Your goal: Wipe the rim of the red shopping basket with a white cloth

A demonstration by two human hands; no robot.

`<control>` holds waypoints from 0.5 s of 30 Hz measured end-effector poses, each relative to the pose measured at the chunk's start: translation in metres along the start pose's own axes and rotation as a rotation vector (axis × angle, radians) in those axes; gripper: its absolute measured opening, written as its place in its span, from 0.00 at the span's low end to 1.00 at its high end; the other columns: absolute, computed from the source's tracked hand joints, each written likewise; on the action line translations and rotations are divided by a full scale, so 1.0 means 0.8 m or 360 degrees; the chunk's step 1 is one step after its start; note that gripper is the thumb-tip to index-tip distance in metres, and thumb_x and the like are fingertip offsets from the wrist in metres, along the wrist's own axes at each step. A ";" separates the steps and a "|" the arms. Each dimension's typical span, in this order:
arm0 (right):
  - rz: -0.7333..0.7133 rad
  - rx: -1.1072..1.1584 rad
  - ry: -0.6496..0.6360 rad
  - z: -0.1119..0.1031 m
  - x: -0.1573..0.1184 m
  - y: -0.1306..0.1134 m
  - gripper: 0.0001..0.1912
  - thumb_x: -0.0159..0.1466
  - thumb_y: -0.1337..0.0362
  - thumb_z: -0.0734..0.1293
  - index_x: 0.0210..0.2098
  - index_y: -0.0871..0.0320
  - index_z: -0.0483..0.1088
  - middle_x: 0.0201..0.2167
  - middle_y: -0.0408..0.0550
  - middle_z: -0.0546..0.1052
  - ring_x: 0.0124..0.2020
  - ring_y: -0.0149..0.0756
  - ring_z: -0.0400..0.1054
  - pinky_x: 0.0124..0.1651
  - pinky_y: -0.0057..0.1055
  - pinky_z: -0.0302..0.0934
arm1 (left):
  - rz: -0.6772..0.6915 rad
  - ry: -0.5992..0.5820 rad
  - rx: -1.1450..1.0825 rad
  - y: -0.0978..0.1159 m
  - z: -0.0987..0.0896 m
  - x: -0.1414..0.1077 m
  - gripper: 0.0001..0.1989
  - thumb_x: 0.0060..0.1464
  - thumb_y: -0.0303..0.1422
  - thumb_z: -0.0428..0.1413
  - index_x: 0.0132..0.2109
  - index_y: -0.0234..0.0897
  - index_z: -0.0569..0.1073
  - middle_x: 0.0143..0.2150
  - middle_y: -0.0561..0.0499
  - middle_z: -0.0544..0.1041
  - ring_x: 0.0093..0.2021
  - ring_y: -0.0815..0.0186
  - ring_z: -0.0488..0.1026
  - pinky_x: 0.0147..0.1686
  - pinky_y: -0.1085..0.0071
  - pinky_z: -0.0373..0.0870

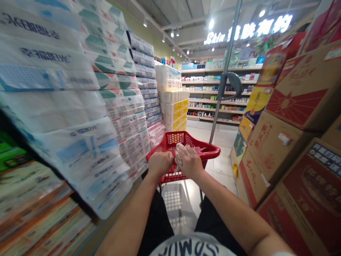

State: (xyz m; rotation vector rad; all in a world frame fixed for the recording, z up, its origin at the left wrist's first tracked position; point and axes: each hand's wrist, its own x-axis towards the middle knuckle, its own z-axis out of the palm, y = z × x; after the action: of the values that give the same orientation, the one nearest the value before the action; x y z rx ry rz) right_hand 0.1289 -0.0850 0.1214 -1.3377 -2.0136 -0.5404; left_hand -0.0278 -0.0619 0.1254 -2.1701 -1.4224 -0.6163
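Observation:
A red plastic shopping cart (210, 153) is in front of me, at the centre of the head view. My left hand (160, 163) is closed in a fist around the cart's near bar. Just to its right, my right hand (189, 160) is closed on a crumpled whitish thing (179, 156), close against the same bar. What this thing is cannot be made out. Something pinkish lies in the basket behind my right hand, partly hidden.
Tall stacks of wrapped paper packs (80, 106) line the left side. Cardboard cartons (282, 145) are piled on the right. A metal pole (226, 64) with a grey hook rises beyond the cart. Stocked shelves (213, 101) stand across the back, past the pale tiled floor (220, 170).

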 end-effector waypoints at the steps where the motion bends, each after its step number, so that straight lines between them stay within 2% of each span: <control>1: 0.0045 0.0007 -0.0056 -0.001 0.004 0.002 0.15 0.68 0.59 0.56 0.47 0.57 0.70 0.53 0.50 0.71 0.53 0.42 0.61 0.57 0.38 0.50 | 0.0006 -0.0006 -0.0001 0.000 0.000 0.000 0.23 0.62 0.34 0.38 0.28 0.36 0.74 0.27 0.45 0.78 0.28 0.60 0.74 0.28 0.68 0.60; 4: 0.0287 0.0016 -0.0271 -0.006 0.021 0.009 0.17 0.69 0.57 0.54 0.37 0.57 0.72 0.40 0.49 0.77 0.42 0.39 0.68 0.50 0.36 0.54 | 0.0018 -0.0025 -0.0003 0.000 0.001 0.001 0.23 0.62 0.35 0.39 0.29 0.35 0.74 0.27 0.44 0.78 0.28 0.61 0.74 0.29 0.68 0.59; 6: 0.0365 0.0005 -0.0295 -0.007 0.026 0.011 0.17 0.69 0.57 0.54 0.35 0.57 0.71 0.37 0.48 0.77 0.40 0.39 0.68 0.48 0.35 0.54 | 0.0022 -0.0027 -0.0004 0.000 0.001 0.001 0.23 0.62 0.35 0.39 0.29 0.35 0.74 0.27 0.44 0.78 0.28 0.61 0.74 0.28 0.69 0.59; 10: 0.0292 -0.0031 -0.0166 -0.008 0.018 0.006 0.15 0.68 0.56 0.56 0.38 0.56 0.71 0.39 0.48 0.76 0.43 0.40 0.66 0.49 0.35 0.52 | -0.0029 -0.0022 -0.0014 -0.001 0.000 -0.001 0.23 0.62 0.34 0.38 0.28 0.35 0.74 0.27 0.44 0.78 0.28 0.61 0.74 0.27 0.68 0.57; 15: 0.0236 -0.0067 -0.0304 -0.012 0.022 0.007 0.15 0.67 0.55 0.57 0.35 0.57 0.71 0.35 0.49 0.76 0.40 0.40 0.67 0.46 0.35 0.54 | -0.0006 -0.0035 0.0005 -0.005 0.000 -0.004 0.23 0.62 0.35 0.38 0.29 0.35 0.74 0.28 0.44 0.78 0.28 0.61 0.74 0.28 0.68 0.57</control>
State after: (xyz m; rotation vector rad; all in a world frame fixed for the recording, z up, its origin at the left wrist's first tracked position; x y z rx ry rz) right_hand 0.1318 -0.0775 0.1405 -1.6023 -2.0408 -0.4024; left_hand -0.0329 -0.0630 0.1240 -2.1790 -1.4382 -0.5927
